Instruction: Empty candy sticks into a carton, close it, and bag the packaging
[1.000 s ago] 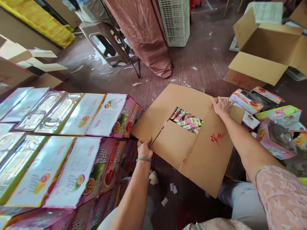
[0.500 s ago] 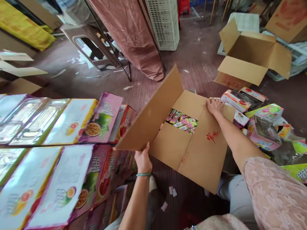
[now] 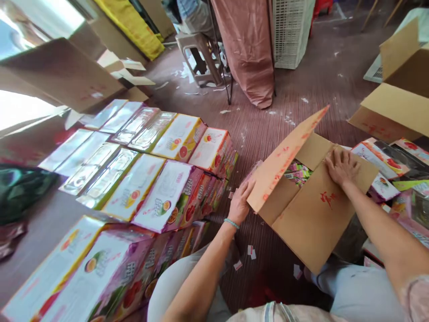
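Note:
A large cardboard box (image 3: 301, 219) with red marks lies in front of me, its near right flap folded down. Its left flap (image 3: 288, 158) leans up at a slant. Through the gap between flaps, small pink and green packets (image 3: 297, 173) show inside. My left hand (image 3: 240, 205) holds the lower left edge of the slanted flap, with its fingers partly hidden behind the cardboard. My right hand (image 3: 342, 167) lies on the folded right flap near its far edge, palm down, fingers spread.
Stacked fruit-print boxes (image 3: 145, 192) fill the left side. An open cardboard carton (image 3: 392, 107) stands at the far right, above loose packages (image 3: 382, 156). A stool (image 3: 201, 58) and a draped cloth (image 3: 246, 49) are ahead.
The view has turned left, bringing more stacked boxes into sight. The left flap has swung inward, covering more of the packets. My left hand has moved with it.

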Tool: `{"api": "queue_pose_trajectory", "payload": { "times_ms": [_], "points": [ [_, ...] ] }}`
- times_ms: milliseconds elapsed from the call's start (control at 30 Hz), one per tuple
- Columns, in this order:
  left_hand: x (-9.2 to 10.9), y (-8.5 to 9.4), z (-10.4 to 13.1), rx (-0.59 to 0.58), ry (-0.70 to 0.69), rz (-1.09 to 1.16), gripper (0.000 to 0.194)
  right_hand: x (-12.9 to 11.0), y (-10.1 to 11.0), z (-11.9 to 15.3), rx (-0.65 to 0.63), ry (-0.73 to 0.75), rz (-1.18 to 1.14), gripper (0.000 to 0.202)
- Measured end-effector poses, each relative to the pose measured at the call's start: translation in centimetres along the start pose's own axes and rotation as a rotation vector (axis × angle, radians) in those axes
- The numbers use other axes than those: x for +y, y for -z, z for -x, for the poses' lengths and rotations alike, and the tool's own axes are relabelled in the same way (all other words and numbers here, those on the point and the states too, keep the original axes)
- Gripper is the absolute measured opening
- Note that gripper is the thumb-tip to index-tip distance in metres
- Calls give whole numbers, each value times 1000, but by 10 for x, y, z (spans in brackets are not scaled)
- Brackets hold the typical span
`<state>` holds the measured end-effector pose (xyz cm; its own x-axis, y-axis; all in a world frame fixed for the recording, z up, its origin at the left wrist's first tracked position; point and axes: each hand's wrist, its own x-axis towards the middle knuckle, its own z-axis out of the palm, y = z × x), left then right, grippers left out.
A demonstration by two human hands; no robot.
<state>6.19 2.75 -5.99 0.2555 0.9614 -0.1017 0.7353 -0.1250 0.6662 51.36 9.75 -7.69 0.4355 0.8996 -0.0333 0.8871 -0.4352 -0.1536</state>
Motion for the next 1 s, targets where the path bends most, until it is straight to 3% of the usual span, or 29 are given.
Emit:
{"api": "queue_pose_trajectory", "payload": {
  "times_ms": [100,167,267,367,433,500,567,600,667,733,833,1000],
  "points": [
    [23,-21,12,-317,-181,-237,86,0,-5,22,21,63,-83,83],
    [37,-33,19,-458,-291,-279,92,-2,-6,31,75,67,-148,84],
    [49,-37,22,-502,-299,-196,90,-14,-4,38,95,105,-99,86],
    [40,-25,9,-488,-245,83,79,-34,-5,42,5,270,32,77],
    [22,-13,-10,-276,-141,359,68,-46,-7,44,-40,312,73,72],
    [-5,-1,-35,99,51,544,62,-51,-9,44,-55,302,88,72],
    [-37,6,-63,390,281,491,62,-52,-10,45,-55,306,96,71],
    [-53,6,-76,430,366,387,64,-51,-10,45,-52,310,102,71],
    [-85,0,-99,328,438,145,74,-49,-10,46,-47,310,121,70],
    [-113,-14,-114,104,405,-35,89,-48,-9,47,-46,303,146,70],
    [-145,-42,-123,-111,390,-155,102,-48,-8,50,-34,297,182,70],
    [-163,-77,-116,21,467,-156,89,-47,-4,55,-12,322,230,70]
  ]
}}
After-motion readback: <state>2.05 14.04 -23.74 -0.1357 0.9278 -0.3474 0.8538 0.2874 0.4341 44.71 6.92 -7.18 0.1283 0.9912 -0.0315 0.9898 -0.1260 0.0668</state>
